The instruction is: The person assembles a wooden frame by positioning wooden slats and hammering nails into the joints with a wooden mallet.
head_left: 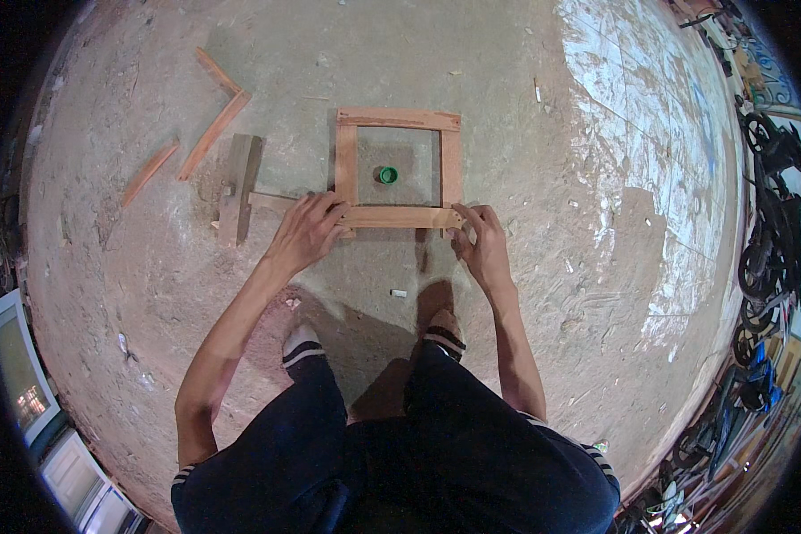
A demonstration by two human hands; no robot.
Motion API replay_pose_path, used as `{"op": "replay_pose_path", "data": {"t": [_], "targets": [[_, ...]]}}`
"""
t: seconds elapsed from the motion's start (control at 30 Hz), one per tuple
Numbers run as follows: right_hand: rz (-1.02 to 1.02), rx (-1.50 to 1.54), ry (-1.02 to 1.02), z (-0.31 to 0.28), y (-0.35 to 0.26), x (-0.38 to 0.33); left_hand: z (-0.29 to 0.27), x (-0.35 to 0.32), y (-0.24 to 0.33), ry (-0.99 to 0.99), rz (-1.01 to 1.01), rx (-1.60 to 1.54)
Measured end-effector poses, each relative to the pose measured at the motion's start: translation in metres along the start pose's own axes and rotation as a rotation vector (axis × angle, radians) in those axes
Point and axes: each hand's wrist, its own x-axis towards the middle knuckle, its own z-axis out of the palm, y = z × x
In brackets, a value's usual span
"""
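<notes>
A square wooden frame [399, 119] of four reddish slats lies on the dusty floor in front of me. My left hand [308, 231] presses on the left end of the near slat [400, 216]. At that slat's right end, my right hand [481, 242] pinches the corner with its fingertips. A small green round cap [388, 175] sits on the floor inside the frame.
A wooden mallet-like block [238, 187] lies left of the frame, touching near my left hand. Loose slats [214, 133] and a shorter strip [149, 173] lie farther left. A motorbike [774, 222] and clutter stand at the right rim. My feet are just below the frame.
</notes>
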Motion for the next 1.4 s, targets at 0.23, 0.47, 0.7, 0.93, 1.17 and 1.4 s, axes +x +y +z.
{"op": "replay_pose_path", "data": {"t": [0.23,0.47,0.7,0.93,1.17,1.4], "targets": [[-0.016,-0.02,0.009,0.004,-0.002,-0.001,-0.002,-0.004,-0.001,0.003,-0.006,-0.004],[-0.05,-0.042,0.022,0.006,0.004,-0.002,-0.002,-0.004,0.0,-0.023,-0.041,-0.037],[-0.017,-0.04,0.021,0.006,0.0,-0.002,-0.009,0.001,0.006,0.032,-0.029,-0.051],[-0.052,0.013,0.175,-0.009,0.002,-0.015,-0.052,-0.025,-0.002,0.349,-0.278,-0.064],[0.024,0.308,0.244,0.008,-0.011,-0.028,-0.067,-0.053,-0.033,0.455,-0.856,0.073],[-0.084,0.303,0.0,0.033,-0.083,-0.028,-0.076,-0.08,-0.044,0.448,-0.813,-0.073]]}}
